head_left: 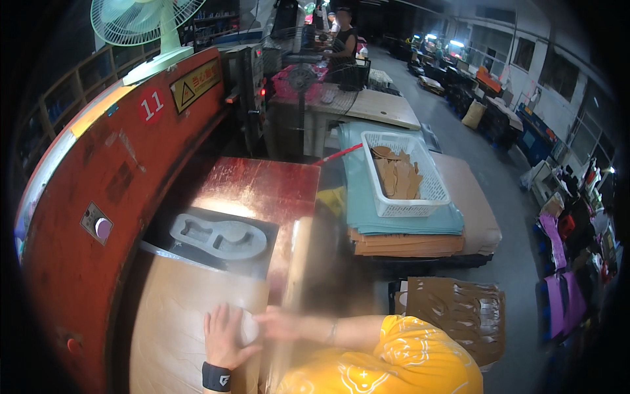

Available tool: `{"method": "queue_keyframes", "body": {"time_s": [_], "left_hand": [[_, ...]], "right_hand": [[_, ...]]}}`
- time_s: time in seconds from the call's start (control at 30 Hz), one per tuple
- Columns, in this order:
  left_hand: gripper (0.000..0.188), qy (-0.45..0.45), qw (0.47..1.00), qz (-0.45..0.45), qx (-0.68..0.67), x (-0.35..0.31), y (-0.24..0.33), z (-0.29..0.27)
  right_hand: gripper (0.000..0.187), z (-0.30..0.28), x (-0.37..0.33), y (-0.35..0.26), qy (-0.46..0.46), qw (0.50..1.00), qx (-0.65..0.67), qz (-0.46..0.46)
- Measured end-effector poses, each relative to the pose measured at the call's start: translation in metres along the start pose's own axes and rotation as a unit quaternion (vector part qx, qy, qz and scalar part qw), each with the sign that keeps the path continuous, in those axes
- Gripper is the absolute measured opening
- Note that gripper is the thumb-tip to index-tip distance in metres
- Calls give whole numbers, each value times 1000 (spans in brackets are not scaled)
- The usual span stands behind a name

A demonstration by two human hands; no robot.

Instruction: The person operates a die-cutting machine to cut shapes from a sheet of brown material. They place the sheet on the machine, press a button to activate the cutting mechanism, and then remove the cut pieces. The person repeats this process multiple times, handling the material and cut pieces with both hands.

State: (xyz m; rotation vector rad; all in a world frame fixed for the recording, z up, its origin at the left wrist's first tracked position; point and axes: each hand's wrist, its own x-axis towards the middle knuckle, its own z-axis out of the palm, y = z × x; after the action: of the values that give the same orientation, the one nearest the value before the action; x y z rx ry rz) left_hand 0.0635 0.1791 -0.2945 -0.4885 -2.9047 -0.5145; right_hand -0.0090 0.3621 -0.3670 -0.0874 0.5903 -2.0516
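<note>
My left hand point(226, 333), with a black band at its wrist, lies with spread fingers on a tan sheet point(177, 315). A small pale rounded piece point(249, 328) is right beside its fingers; its kind is unclear. From the right, my right hand point(281, 323) reaches toward that piece. Motion smears its fingers, so I cannot tell whether they grip it. Beyond the sheet, a grey sole-shaped die or mould point(220, 238) rests on a dark board, apart from both hands.
An orange-red press point(125, 197) with a fan point(147, 26) on top stands left. A reddish plate point(262, 187) lies beyond the dark board. A white basket point(430, 180) of brown cut pieces sits on stacked sheets point(367, 223). A brown cut-out sheet point(453, 315) lies right. Another person point(342, 49) stands far back.
</note>
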Motion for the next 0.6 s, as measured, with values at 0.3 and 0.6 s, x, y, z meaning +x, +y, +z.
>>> {"method": "queue_keyframes", "body": {"time_s": [0.3,0.6], "left_hand": [[58,39,999,-8,-9,2,7,2],[50,353,697,-164,-602,-20,-77,-77]], "right_hand": [[32,-3,-1,5,-24,999,20,-29],[32,3,0,9,32,998,-30,-50]]}}
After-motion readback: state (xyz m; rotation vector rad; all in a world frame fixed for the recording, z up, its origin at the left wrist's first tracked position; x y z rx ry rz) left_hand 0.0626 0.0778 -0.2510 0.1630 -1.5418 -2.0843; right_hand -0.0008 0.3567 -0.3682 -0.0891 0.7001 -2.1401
